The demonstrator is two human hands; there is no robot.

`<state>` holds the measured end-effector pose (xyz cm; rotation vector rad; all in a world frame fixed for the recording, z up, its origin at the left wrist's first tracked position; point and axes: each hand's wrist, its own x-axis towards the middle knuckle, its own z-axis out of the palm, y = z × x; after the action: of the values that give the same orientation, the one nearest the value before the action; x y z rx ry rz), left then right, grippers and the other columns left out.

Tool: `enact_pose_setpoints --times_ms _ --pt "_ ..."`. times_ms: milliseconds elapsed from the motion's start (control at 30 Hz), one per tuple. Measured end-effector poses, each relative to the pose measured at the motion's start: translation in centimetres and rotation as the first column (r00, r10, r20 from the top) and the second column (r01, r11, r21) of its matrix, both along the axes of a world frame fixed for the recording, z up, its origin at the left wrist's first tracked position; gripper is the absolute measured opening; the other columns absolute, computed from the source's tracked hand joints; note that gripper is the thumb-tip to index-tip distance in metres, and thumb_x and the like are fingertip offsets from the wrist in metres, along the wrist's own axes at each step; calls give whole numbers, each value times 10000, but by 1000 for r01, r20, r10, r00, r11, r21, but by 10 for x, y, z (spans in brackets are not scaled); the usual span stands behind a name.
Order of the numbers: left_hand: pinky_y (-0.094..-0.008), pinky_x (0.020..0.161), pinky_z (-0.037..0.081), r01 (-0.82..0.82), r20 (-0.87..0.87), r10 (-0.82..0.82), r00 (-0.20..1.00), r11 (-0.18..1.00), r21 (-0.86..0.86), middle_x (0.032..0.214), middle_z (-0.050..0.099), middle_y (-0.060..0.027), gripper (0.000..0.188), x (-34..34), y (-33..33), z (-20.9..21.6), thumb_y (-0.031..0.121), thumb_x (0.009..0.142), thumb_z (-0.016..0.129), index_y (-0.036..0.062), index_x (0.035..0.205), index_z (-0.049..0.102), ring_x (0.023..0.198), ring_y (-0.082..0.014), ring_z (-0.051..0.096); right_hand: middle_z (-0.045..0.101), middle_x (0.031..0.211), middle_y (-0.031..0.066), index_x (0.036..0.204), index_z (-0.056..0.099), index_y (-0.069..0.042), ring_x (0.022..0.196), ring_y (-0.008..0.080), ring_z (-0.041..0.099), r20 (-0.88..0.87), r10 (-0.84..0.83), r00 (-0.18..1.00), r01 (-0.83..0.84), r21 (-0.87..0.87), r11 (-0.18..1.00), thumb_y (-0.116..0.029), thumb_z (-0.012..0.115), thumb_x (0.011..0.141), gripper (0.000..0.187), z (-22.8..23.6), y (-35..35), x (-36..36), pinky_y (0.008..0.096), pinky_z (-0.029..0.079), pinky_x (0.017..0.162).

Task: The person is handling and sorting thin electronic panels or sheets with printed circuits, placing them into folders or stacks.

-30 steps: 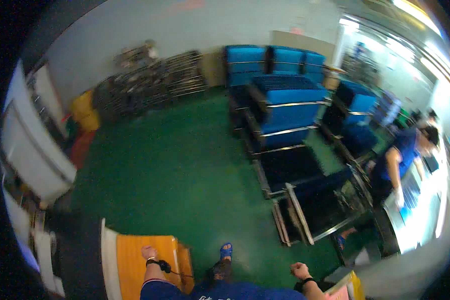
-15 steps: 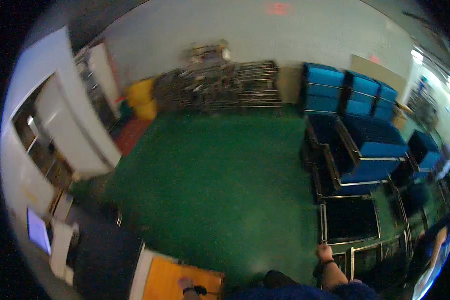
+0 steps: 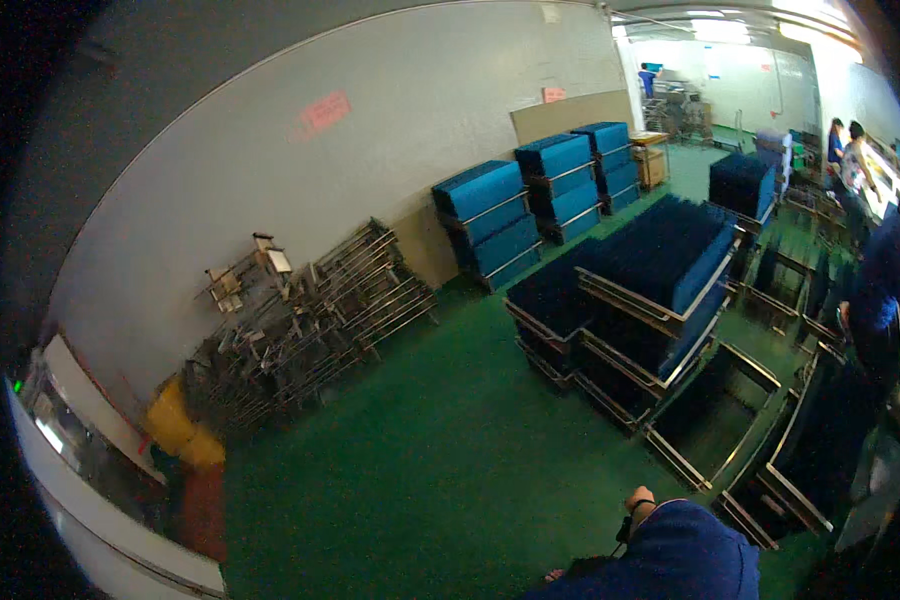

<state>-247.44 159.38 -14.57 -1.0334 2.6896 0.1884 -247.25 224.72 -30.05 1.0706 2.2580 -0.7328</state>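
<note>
My right hand (image 3: 640, 496) hangs over the green floor at the lower edge, below a dark blue sleeve, with a black band at its wrist. Its fingers look curled in and nothing shows in them. Nearest to it is a low metal frame cart (image 3: 712, 425) with a dark inside, a little apart. Only a small bit of my left hand (image 3: 555, 575) shows at the bottom edge, its fingers mostly hidden. Beyond the low cart stand stacked carts (image 3: 660, 260) filled with dark blue material.
Tall blue stacks (image 3: 485, 220) line the wall. A tangled heap of metal frames (image 3: 310, 310) leans there, beside a yellow bin (image 3: 180, 425). At the right stands a person in dark blue (image 3: 885, 270); others work farther back. Green floor (image 3: 400, 480) lies ahead.
My view has swung to the right. The orange-topped surface, the desk and the screen have left the picture. My left hand, earlier over the orange surface, is now mostly hidden.
</note>
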Motion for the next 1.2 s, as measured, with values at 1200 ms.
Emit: enact_pose_setpoints --times_ms 1200 --pt "-333 710 452 -984 576 801 -160 -176 -29 1111 573 23 359 377 -108 -187 434 781 513 190 1026 607 964 -160 561 605 736 85 731 632 -90 650 234 589 -493 863 -112 -845 -409 -343 -253 576 705 175 -136 -889 -508 365 472 566"
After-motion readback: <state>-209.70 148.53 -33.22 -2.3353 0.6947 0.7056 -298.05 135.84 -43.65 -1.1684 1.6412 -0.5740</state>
